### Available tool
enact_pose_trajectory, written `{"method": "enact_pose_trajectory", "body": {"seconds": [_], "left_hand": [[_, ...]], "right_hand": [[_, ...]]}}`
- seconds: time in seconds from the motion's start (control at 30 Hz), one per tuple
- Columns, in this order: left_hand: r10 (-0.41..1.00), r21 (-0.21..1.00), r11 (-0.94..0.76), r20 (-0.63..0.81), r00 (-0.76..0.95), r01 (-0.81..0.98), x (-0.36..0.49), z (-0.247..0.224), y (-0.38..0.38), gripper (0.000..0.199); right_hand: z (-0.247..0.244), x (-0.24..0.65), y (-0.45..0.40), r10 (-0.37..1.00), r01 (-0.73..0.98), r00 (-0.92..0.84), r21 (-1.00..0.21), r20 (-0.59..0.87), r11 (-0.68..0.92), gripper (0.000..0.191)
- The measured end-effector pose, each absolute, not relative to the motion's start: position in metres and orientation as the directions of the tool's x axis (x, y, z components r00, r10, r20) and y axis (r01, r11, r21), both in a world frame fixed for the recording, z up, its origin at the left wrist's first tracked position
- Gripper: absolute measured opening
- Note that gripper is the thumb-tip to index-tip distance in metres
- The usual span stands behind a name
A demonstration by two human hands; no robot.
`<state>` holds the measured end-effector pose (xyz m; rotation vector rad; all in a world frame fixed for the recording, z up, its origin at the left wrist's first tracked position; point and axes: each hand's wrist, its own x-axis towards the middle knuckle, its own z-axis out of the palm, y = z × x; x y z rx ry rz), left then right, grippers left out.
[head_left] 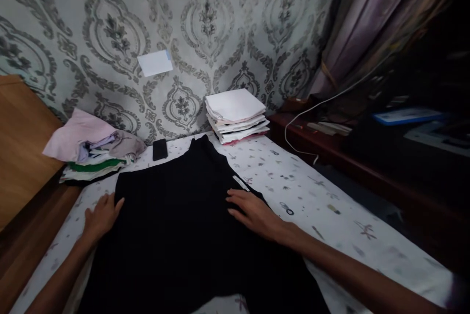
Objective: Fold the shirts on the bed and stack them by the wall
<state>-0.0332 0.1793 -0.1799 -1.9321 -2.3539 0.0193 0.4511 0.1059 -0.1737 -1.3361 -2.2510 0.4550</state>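
A black garment (176,216) is spread across the white printed sheet, its narrower end towards the wall. My left hand (101,217) rests at the garment's left edge, with the fingers apart and the thumb reaching to the cloth. Flat on the right part of the garment lies my right hand (253,210), its fingers stretched out and nothing in them. Just beyond those fingers, a small white strip (241,183) shows along the garment's right edge. The garment's near end runs out of view at the bottom.
A stack of folded clothes (237,108) stands against the patterned wall. A loose clothes pile (91,145) lies at the left, beside a black phone (159,149). The wooden board (25,143) borders the left; a white cable (330,100) hangs over the dark red furniture (330,157) at right.
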Motion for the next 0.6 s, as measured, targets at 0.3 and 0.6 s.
{"method": "enact_pose_trajectory", "body": {"seconds": [0.3, 0.6], "left_hand": [[0.882, 0.282, -0.461, 0.254, 0.398, 0.842, 0.119, -0.166, 0.233, 0.042], [0.785, 0.292, -0.607, 0.069, 0.616, 0.739, 0.257, -0.178, 0.276, 0.049]], "right_hand": [[-0.148, 0.455, 0.257, 0.989, 0.834, 0.136, -0.545, 0.051, -0.086, 0.031], [-0.171, 0.463, 0.298, 0.957, 0.777, 0.264, -0.615, 0.123, -0.135, 0.013]]}}
